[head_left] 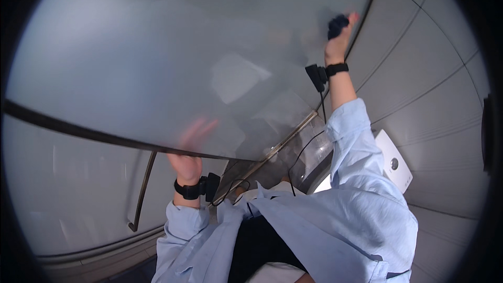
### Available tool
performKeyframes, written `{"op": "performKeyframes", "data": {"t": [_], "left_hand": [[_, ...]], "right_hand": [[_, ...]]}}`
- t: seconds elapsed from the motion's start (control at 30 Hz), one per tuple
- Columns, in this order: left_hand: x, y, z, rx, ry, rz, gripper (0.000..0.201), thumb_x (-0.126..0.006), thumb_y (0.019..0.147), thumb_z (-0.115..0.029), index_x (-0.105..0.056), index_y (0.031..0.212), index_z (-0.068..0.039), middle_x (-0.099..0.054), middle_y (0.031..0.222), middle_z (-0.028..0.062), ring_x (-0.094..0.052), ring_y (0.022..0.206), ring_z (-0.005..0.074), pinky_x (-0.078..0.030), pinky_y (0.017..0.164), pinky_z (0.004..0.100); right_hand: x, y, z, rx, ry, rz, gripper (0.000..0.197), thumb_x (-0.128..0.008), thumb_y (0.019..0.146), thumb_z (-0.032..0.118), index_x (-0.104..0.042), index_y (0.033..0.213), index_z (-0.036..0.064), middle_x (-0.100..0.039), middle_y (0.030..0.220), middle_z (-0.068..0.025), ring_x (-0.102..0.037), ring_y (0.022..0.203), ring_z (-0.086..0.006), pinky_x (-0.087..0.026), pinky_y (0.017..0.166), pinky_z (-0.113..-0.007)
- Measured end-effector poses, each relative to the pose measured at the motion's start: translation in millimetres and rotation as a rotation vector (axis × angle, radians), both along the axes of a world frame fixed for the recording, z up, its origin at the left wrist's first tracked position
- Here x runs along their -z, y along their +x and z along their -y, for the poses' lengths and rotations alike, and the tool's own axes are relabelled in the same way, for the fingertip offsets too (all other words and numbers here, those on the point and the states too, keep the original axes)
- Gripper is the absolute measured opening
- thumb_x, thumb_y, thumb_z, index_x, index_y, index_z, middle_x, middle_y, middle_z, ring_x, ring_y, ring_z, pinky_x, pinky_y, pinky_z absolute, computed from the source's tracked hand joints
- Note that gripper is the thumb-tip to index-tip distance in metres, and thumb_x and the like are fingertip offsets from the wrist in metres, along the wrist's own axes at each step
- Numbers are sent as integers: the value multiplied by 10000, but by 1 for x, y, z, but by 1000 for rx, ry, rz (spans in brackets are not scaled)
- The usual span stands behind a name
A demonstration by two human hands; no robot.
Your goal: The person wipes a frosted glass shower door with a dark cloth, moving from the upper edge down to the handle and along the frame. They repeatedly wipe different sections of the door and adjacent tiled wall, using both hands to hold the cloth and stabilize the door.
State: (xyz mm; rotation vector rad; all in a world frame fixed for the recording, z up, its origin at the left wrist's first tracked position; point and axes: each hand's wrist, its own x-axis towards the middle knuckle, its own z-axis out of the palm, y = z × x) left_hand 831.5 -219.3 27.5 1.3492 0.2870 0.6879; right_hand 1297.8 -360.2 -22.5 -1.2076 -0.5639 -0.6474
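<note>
Though blurry, left hand (pixel 186 164) splayed, right hand (pixel 336 47) round dark wad (pixel 337 25), at frosted panel (pixel 136 63) beside tiled wall (pixel 414 68).

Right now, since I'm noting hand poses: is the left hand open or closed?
Open: the left hand is blurred, but its fingers show extended, not curled.

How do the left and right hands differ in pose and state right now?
The left hand has its fingers spread and looks empty; the right hand grips a dark bunched thing. The left hand is at the lower edge of the pale panel, the right hand farther out, near its right edge. The left hand's fingers are more blurred than the right hand's. Both wrists wear black bands.
</note>
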Motion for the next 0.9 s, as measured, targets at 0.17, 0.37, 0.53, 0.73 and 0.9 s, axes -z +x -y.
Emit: {"op": "performKeyframes", "data": {"t": [0.17, 0.37, 0.53, 0.73, 0.9], "left_hand": [[13, -4, -4, -131, 50, 38, 871, -104, 1041, -600, -559, 1308, 92, -631, 1283, 238, -595, 1192, 399, -400, 1095, 487], [45, 11, -13, -155, -95, 46, 945, -32, 1022, -639, -555, 1317, 91, -634, 1285, 235, -599, 1200, 361, -404, 1104, 453], [45, 6, -12, 149, -126, 208, 1112, 23, 930, -769, -501, 1374, 105, -577, 1355, 279, -520, 1318, 380, -345, 1158, 467], [10, -4, 4, 53, 154, 138, 968, -317, 981, -719, -551, 1304, 163, -612, 1325, 247, -587, 1249, 320, -417, 1100, 416], [57, -1, -16, -110, 94, 85, 713, -428, 1026, -591, -628, 1164, 79, -672, 1122, 166, -623, 1038, 227, -475, 946, 358]], "right_hand": [[53, -87, -30, -192, 308, -644, 646, -264, 1089, 441, -208, 1573, 17, -232, 1627, -128, -219, 1490, -240, -182, 1214, -375], [-83, -238, -62, 32, -127, 195, 818, -229, 1046, 606, -162, 1583, -7, -136, 1661, -195, -95, 1544, -342, -64, 1235, -456], [-251, -275, -72, 68, -298, 538, 856, -561, 957, 467, -221, 1554, -44, -219, 1599, -297, -181, 1491, -441, -87, 1202, -526], [-324, -338, -98, 66, -145, 796, 654, -653, 910, 308, -434, 1520, 217, -319, 1585, -220, -267, 1433, -499, -145, 1126, -649], [-310, -354, -89, -67, -215, 1205, 435, -653, 870, 386, -646, 1283, 250, -393, 1580, -102, -266, 1464, -496, -100, 1155, -679]]}}
